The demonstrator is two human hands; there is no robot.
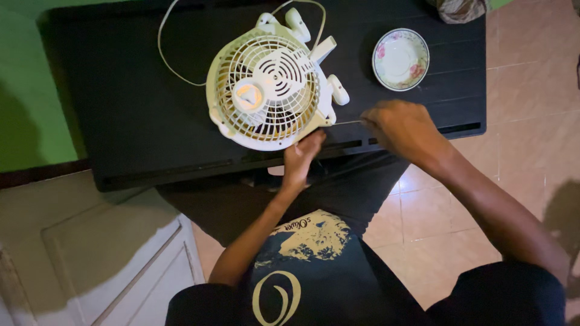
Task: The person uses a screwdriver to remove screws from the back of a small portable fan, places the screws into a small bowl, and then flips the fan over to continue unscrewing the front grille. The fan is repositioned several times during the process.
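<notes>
Cream plastic fan [266, 90] is lying grille-up at upper centre of the black worktop [121, 108] — the left hand [302, 154] is pinching its lower rim to steady it, while the right hand [402, 127] is gripping a thin screwdriver [347, 122] aimed at the rim — floral saucer [400, 58] upper right.

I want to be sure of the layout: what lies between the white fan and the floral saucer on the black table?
In the head view, only bare black table lies between the fan and the saucer.
</notes>
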